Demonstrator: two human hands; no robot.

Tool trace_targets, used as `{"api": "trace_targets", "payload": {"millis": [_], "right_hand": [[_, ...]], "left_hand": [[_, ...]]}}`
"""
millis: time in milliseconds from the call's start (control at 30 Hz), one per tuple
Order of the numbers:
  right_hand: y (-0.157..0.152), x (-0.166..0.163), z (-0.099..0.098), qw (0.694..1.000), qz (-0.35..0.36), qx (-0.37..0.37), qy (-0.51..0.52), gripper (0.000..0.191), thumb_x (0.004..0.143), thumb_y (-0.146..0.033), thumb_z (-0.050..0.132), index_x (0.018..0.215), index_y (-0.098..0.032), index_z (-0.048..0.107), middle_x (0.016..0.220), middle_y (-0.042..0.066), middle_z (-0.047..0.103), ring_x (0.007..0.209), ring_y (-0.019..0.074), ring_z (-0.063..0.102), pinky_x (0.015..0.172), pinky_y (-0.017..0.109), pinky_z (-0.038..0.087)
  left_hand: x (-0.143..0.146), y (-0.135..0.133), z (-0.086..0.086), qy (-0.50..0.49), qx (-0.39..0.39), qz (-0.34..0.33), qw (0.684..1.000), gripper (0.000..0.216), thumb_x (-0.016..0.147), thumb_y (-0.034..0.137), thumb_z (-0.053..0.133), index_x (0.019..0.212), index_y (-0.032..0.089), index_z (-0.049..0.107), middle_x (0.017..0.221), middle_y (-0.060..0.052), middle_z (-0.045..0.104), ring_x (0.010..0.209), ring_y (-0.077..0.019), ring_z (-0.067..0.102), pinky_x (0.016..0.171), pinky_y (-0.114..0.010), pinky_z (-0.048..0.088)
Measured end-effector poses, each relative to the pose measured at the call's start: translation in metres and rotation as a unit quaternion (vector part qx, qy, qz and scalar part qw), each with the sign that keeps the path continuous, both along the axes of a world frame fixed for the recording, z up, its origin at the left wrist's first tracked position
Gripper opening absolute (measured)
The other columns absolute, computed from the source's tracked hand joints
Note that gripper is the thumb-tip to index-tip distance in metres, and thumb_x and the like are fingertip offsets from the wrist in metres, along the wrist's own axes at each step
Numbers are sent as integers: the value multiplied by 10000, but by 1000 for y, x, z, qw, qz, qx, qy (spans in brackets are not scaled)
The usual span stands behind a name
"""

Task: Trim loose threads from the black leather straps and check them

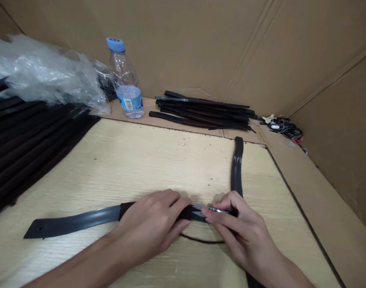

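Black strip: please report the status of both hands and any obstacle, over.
Left hand grips black strip. Right hand holds small metal tool at strip. Possibly in the way: another strip length beside right hand.

Soft, moderate light; glare on clear plastic (53, 76), pale tabletop (135, 160); edges stretched.

1. Just 1 bottle (130, 98), so I'm measuring off that.
2. Hands: 2, a left hand (154, 218) in front of the bottle and a right hand (243, 228) further right of it.
3. 1 metal tool (215, 209), front-right of the bottle.
4. Loose strips: 2 I can see, a near strip (77, 221) in front of the bottle, a side strip (237, 170) front-right.
5. Piled strips (201, 113) right of the bottle: at least 5, overlapping tbh.
6. Big stack (35, 136) left of the bottle: 6+ strips, can't count exactly.
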State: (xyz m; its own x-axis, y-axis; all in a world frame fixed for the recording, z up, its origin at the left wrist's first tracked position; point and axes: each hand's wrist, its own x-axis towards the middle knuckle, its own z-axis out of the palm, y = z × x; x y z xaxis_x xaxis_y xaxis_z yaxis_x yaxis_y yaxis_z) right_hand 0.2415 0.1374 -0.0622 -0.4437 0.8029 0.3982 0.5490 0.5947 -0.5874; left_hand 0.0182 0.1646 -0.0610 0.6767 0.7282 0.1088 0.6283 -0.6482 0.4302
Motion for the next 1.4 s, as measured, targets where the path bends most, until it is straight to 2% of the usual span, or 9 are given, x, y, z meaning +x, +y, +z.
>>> {"api": "trace_targets", "payload": {"millis": [433,700,1400], "right_hand": [[-1,0,6,999,-25,-13,26,291,897,-79,532,1087,-227,697,830,47,528,758,166,564,584,289,527],[-2,1,2,1000,1,-21,3,296,888,-73,547,1108,-214,687,847,53,507,775,171,549,575,283,506],[-3,2,1,1000,12,-22,-2,302,892,-54,535,1109,-222,662,882,45,497,760,150,528,589,277,482]], "left_hand": [[-2,1,1,-1,17,-4,1000,218,896,276,544,1095,198,584,931,-63,678,804,-234,651,674,-351,534],[-2,1,0,5,9,-6,1000,218,905,275,535,1104,196,579,941,-58,674,810,-248,648,663,-381,536],[-2,1,1,5,23,-5,1000,212,897,281,553,1086,193,588,921,-55,678,788,-233,647,649,-350,528]]}}
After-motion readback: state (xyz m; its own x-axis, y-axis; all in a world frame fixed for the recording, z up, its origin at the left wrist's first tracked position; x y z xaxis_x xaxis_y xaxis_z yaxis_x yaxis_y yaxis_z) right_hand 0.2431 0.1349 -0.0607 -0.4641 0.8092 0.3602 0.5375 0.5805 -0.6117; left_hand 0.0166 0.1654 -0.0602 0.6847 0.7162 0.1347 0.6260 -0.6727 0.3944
